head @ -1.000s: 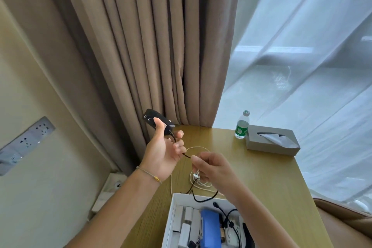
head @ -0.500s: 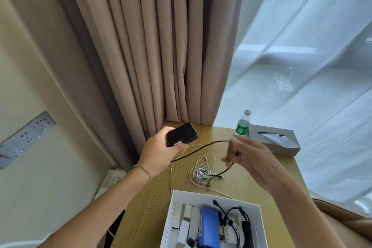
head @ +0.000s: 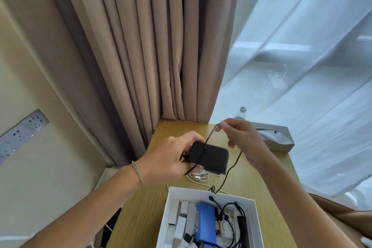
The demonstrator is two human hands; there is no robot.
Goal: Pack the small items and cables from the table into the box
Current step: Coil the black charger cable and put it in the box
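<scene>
My left hand (head: 167, 159) grips the black power bank (head: 209, 158) by its near end, thumb under and fingers curled over the top, holding it above the table (head: 261, 193) just beyond the white box (head: 211, 194); my right hand (head: 243, 139) pinches the black cable (head: 234, 167) between thumb and forefinger at the top of a raised loop, the other fingers loosely curled; one run of the cable crosses over the bank's top face near my left fingers, and the free end hangs down to the far rim of the box, where it kinks; I judge this to be the winding step, wrapping the lead round the bank so both go in as one bundle; to do it well I want the turns laid side by side across the short way of the bank, snug but not strained, with my left thumb pressing each turn down so it cannot slip; the tail should be drawn up clear of the box rim before it snags on the cables already inside; I would tuck the last bit under a turn; the box holds a blue pack (head: 205, 221), white sticks and other dark leads, so room looks tight toward the right; the white cable (head: 198, 176) lies coiled on the table under the bank, not yet packed
</scene>
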